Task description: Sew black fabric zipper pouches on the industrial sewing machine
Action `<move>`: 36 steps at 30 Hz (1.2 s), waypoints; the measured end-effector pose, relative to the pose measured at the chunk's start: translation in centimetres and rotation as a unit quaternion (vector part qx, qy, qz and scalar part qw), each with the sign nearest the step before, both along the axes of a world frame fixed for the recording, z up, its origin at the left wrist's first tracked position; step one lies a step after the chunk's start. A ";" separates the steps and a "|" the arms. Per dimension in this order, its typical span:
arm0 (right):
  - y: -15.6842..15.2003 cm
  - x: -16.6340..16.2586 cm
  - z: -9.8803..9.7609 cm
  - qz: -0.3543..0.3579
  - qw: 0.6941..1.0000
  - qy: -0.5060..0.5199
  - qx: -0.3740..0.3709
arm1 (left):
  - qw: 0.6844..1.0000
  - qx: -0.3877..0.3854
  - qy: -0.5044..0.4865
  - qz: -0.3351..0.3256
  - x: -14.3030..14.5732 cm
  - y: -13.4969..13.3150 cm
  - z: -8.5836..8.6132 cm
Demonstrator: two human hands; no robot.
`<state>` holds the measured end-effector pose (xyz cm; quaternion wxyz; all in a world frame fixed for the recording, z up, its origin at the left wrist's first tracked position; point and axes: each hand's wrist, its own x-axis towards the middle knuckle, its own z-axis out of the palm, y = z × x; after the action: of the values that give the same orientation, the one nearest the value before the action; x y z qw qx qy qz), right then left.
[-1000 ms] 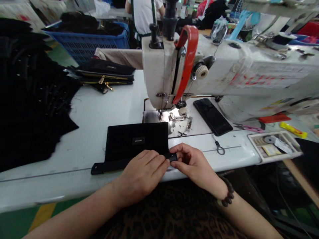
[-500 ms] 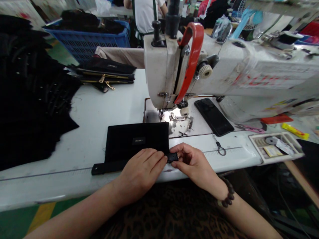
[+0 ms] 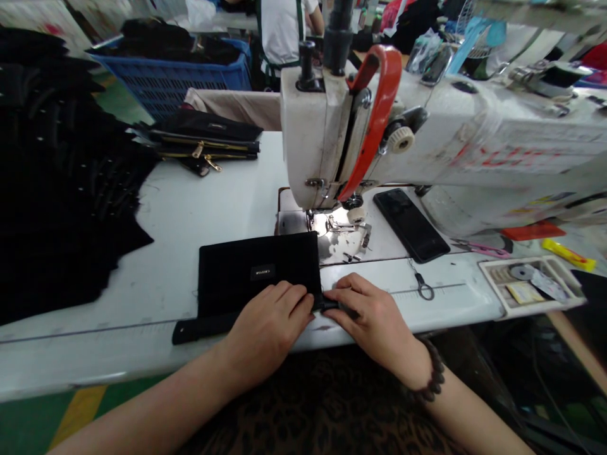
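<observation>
A black fabric panel (image 3: 227, 265) with a small lettered label (image 3: 262, 272) lies flat on the sewing table. Along its near edge runs a black strip (image 3: 199, 327) with a small hole at its left end. My left hand (image 3: 272, 325) is closed over this strip and presses it against the panel, covering its middle. At the panel's lower right corner, my right hand (image 3: 367, 316) pinches the right end of the strip between thumb and fingers. Just beyond the panel is the sewing machine's needle area (image 3: 315, 221).
The white sewing machine (image 3: 313, 139) with a red lever stands behind my hands. A phone (image 3: 411, 224), a ring tool (image 3: 424, 287), pink scissors (image 3: 488, 249) and a parts tray (image 3: 502, 303) lie right. Black fabric pieces (image 3: 61, 189) pile left; black pouches (image 3: 213, 129) lie behind.
The panel has tilted slightly, its left side coming nearer. My right fingers have closed further around the strip's end, covering more of it. The view has shifted a little.
</observation>
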<state>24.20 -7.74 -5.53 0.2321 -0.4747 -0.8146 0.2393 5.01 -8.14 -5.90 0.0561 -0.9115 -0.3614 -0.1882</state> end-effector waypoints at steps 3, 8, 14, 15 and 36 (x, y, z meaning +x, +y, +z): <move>0.1 0.4 -0.2 0.029 0.999 -0.039 -0.008 | 1.000 -0.001 0.007 0.020 0.2 0.0 0.0; 0.2 0.4 -0.1 0.039 0.997 -0.062 -0.003 | 0.998 -0.020 0.039 0.042 0.4 -0.2 0.2; 0.0 0.4 -0.3 0.033 0.998 -0.051 -0.017 | 0.997 -0.025 0.050 0.049 0.6 -0.1 0.5; 0.0 0.4 -0.3 0.033 0.998 -0.049 -0.020 | 0.997 -0.025 0.051 0.049 0.6 -0.1 0.5; 2.4 0.5 -1.7 0.102 0.987 -0.024 0.120 | 0.893 0.215 -0.091 0.386 -10.3 15.5 16.7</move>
<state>24.70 -5.32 -7.20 0.2427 -0.3634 -0.8868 0.1506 -5.28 7.38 10.77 0.2860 -0.6452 -0.6386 -0.3070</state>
